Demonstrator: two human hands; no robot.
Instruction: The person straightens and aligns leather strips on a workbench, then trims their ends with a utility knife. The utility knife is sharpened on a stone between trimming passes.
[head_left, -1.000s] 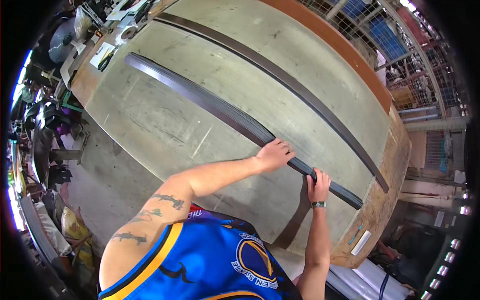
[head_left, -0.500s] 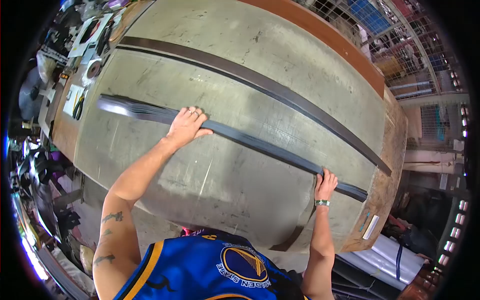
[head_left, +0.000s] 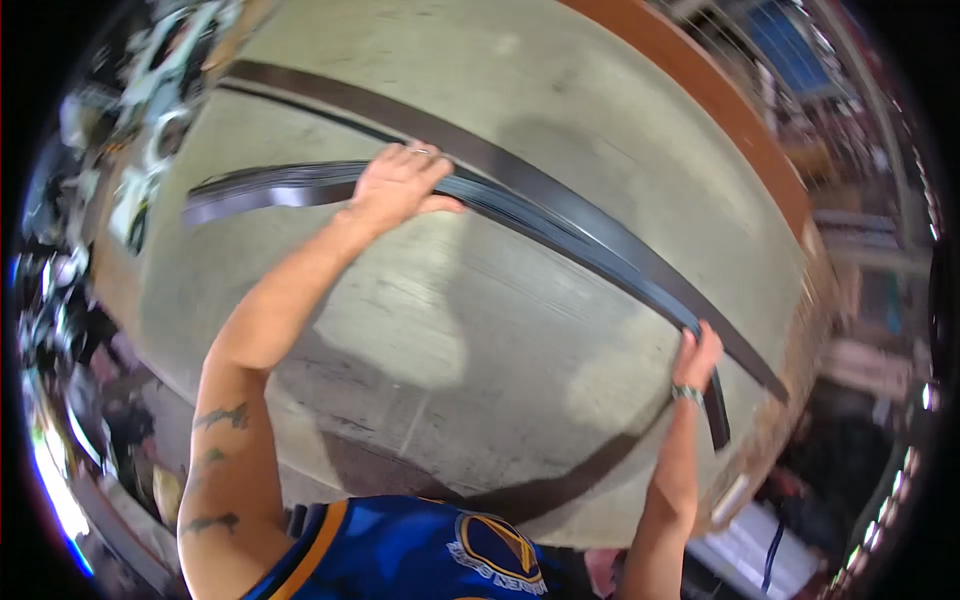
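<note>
A bundle of long dark strips (head_left: 560,234) runs slantwise over the grey-green tabletop. My left hand (head_left: 404,184) is closed round it left of the middle, thumb on the near side. Near its right end my right hand (head_left: 702,345) grips it, fingers wrapped round the strips. The left end of the bundle fans out and curves, and the right end droops past my right hand. Just beyond the bundle lies a wide dark brown strip (head_left: 350,97), with a thin black strip (head_left: 290,110) beside its left part.
The worktable (head_left: 400,330) has a worn brown right edge. A red-brown band (head_left: 690,85) runs along its far side. Blurred tools and papers lie at the left edge. Wire-mesh racks stand at the upper right, and pale rolls (head_left: 760,550) lie low at the right.
Both hands have moved the bundle away from my body and to the right, close to the wide strip. Its ends now bend more, and the view has shifted slightly.
</note>
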